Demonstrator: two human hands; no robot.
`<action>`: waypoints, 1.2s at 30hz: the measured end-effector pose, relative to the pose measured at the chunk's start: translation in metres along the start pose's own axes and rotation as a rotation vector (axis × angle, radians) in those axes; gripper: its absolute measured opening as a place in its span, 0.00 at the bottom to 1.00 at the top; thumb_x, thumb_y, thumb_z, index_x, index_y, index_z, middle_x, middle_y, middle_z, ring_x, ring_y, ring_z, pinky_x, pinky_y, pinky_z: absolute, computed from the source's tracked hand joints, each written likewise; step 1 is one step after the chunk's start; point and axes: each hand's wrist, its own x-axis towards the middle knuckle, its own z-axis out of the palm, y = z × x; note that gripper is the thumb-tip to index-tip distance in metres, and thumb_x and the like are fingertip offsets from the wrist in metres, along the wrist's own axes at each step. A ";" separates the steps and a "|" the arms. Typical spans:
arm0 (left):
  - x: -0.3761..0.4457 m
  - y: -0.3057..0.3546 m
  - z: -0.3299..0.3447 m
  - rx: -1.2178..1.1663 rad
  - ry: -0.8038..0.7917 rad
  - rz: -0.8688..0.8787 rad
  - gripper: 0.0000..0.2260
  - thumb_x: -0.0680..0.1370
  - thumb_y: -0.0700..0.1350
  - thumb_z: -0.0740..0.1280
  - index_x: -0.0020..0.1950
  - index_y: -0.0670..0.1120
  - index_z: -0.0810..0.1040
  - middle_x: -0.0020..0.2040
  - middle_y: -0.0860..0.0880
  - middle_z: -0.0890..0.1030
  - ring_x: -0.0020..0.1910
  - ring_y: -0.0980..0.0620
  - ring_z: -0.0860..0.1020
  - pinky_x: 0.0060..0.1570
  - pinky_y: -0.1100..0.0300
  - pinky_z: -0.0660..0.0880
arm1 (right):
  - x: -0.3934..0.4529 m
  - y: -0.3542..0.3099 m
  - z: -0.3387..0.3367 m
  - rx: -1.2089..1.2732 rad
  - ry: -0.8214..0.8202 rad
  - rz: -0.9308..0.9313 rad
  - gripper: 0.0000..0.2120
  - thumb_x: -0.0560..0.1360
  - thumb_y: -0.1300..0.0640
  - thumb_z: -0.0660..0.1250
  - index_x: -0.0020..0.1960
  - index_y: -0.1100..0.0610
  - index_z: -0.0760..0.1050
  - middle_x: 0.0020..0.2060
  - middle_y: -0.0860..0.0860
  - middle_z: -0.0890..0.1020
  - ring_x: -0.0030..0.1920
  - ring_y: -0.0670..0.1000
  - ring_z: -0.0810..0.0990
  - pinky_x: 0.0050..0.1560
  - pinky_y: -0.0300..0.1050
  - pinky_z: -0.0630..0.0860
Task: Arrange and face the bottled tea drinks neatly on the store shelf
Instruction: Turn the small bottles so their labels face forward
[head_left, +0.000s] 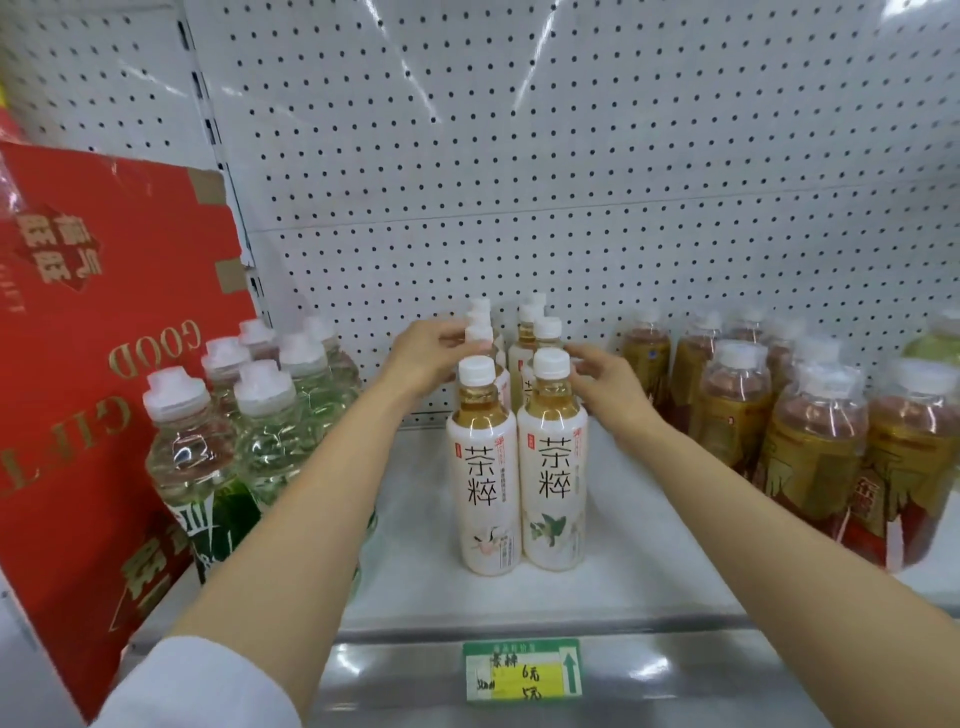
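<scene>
My left hand (426, 349) pinches a rear tea bottle cap (478, 332); my right hand (602, 382) rests relaxed beside the right row (545, 332) mid-shelf (649, 561). I'd keep both rows straight, labels forward.

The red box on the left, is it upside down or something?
Yes. The red box leans tilted against the clear bottles, and its gold "GOOD GIFT" lettering reads upside down. The two front tea bottles stand upright, labels facing forward.

A white shelf (639, 551) carries two rows of tea bottles (519, 467), water bottles (249, 431) left, wrapped packs (810, 441) right.
</scene>
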 end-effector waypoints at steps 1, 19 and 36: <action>0.001 0.000 0.001 0.014 0.003 -0.006 0.11 0.76 0.48 0.73 0.57 0.48 0.84 0.54 0.48 0.85 0.53 0.50 0.83 0.46 0.60 0.78 | 0.002 0.000 0.000 0.004 -0.007 -0.008 0.19 0.78 0.56 0.68 0.68 0.51 0.75 0.53 0.48 0.82 0.56 0.51 0.81 0.53 0.46 0.79; 0.020 0.018 -0.037 -0.137 0.024 0.067 0.15 0.76 0.51 0.73 0.60 0.48 0.82 0.55 0.54 0.83 0.54 0.57 0.82 0.54 0.61 0.79 | 0.034 -0.038 -0.027 0.025 0.132 -0.120 0.17 0.76 0.47 0.70 0.64 0.51 0.79 0.54 0.47 0.84 0.54 0.46 0.83 0.57 0.46 0.80; 0.067 -0.007 -0.010 0.027 -0.161 -0.066 0.12 0.76 0.43 0.73 0.60 0.43 0.83 0.53 0.46 0.85 0.51 0.50 0.84 0.47 0.62 0.81 | 0.083 -0.026 -0.005 -0.162 -0.034 -0.010 0.19 0.72 0.55 0.76 0.62 0.55 0.81 0.54 0.52 0.85 0.54 0.49 0.83 0.59 0.48 0.79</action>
